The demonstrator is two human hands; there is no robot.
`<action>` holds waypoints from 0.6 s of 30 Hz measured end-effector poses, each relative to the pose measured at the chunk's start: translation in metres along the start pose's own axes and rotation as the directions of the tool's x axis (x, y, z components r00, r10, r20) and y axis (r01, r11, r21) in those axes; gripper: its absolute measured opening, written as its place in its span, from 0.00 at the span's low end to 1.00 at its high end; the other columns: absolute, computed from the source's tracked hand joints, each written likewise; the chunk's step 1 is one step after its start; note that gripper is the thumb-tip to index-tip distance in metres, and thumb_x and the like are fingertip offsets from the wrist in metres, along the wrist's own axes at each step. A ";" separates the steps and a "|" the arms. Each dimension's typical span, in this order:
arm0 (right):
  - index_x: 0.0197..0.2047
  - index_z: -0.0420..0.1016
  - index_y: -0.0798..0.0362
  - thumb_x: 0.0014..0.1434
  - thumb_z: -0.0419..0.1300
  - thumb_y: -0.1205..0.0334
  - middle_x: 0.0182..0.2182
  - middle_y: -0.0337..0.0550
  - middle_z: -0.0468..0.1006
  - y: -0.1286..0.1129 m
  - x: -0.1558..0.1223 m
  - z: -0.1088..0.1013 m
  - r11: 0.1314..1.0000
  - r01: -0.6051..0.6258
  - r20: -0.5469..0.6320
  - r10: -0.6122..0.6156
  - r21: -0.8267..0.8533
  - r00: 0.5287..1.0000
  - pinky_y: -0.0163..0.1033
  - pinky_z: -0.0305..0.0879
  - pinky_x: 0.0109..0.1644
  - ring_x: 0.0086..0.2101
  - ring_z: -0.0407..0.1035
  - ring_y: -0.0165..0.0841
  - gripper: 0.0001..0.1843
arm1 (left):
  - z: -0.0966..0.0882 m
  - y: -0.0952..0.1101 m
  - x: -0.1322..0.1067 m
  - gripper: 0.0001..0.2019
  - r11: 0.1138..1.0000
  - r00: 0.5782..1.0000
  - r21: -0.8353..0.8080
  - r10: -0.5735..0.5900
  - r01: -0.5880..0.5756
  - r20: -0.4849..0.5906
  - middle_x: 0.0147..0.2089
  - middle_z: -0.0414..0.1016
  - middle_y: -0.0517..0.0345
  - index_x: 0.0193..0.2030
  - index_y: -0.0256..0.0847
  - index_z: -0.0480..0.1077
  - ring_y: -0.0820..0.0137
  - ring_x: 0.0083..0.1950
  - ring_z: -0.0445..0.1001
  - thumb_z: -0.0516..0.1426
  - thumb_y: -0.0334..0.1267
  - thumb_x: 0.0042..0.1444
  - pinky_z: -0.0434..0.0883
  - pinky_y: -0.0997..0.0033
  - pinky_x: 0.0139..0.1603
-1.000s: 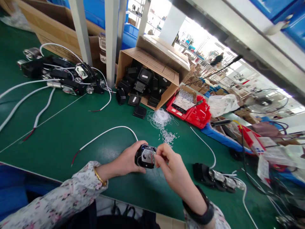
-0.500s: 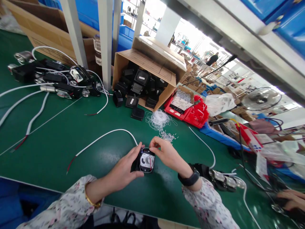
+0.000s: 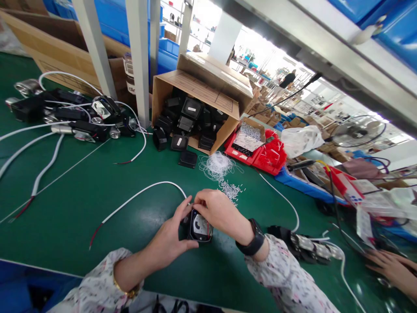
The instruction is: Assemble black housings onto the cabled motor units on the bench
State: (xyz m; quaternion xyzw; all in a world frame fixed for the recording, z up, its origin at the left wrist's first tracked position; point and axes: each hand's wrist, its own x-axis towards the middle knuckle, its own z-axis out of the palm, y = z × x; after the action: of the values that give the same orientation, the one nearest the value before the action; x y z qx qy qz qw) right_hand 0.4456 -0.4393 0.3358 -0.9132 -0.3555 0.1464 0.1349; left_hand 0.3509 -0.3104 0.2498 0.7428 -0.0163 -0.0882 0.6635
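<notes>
A small black housing (image 3: 199, 228) with a grey-white round insert lies on the green bench (image 3: 97, 182) in front of me. My left hand (image 3: 171, 237) grips its left side, thumb under it and fingers curled at its top edge. My right hand (image 3: 216, 211) covers its upper right, fingertips pinched at the top where a white cable (image 3: 140, 193) with red wire ends comes in. I wear a black watch on the right wrist and a gold bangle on the left.
An open cardboard box (image 3: 202, 93) of black housings lies on its side at the back, with loose ones before it. Cabled units (image 3: 71, 115) sit far left. Small white sleeves (image 3: 230, 189), red trays (image 3: 257, 150) and finished units (image 3: 302, 248) lie right. Another person's hand (image 3: 392, 267) is at the right edge.
The housing has come down from in front of me onto the bench. My right hand has shifted from its right side to over its top edge. The camera view has tilted slightly.
</notes>
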 end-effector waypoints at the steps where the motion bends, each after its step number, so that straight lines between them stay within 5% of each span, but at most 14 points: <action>1: 0.29 0.71 0.53 0.56 0.57 0.69 0.29 0.38 0.74 -0.001 0.000 -0.001 1.000 0.000 0.008 0.000 -0.003 1.000 0.33 0.57 0.35 0.30 0.67 0.29 0.05 | 0.000 0.000 0.000 0.47 1.000 1.000 -0.002 0.005 -0.005 0.000 0.64 0.59 0.50 0.66 0.44 0.39 0.64 0.64 0.58 0.62 0.26 0.43 0.55 0.60 0.64; 18: 0.27 0.74 0.53 0.59 0.56 0.62 0.24 0.40 0.75 0.008 0.003 -0.006 0.996 -0.035 0.090 0.043 -0.088 0.995 0.33 0.52 0.28 0.26 0.67 0.30 0.10 | -0.003 -0.006 -0.002 0.32 0.968 0.984 0.175 0.178 -0.178 0.014 0.62 0.62 0.55 0.57 0.49 0.57 0.60 0.62 0.61 0.62 0.30 0.46 0.59 0.56 0.63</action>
State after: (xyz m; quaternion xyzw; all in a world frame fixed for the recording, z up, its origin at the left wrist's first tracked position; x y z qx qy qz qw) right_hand 0.4549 -0.4439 0.3381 -0.9172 -0.3494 0.1754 0.0761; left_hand 0.3488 -0.3062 0.2444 0.7940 -0.0899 -0.0257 0.6006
